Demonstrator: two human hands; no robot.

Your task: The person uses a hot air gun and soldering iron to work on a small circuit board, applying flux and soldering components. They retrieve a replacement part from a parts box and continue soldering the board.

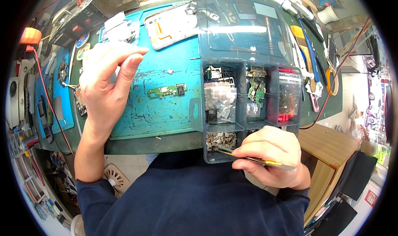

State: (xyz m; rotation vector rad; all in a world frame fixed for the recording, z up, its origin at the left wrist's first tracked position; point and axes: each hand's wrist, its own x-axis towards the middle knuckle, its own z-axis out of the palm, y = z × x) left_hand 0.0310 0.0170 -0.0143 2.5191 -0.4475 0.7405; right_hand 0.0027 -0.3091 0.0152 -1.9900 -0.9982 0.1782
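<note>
My right hand (271,155) is closed around a pair of metal tweezers (253,159) with a yellow patch. Their tips reach into the near left compartment of a grey organizer box, among a heap of small metal connectors (222,139). Whether the tips grip a part is too small to tell. My left hand (107,74) is raised over the left side of the blue mat, thumb and finger drawn together in a loose pinch, nothing visible in them. A green circuit board (166,91) with a black connector lies on the mat, and a tiny whitish part (170,71) lies beyond it.
The organizer box (202,111) holds bagged parts, boards and red pieces; its clear lid (240,41) is folded back. A phone housing (172,24) lies at the far side of the blue mat (141,120). Brushes (304,45) and a yellow tape roll (331,80) are at right.
</note>
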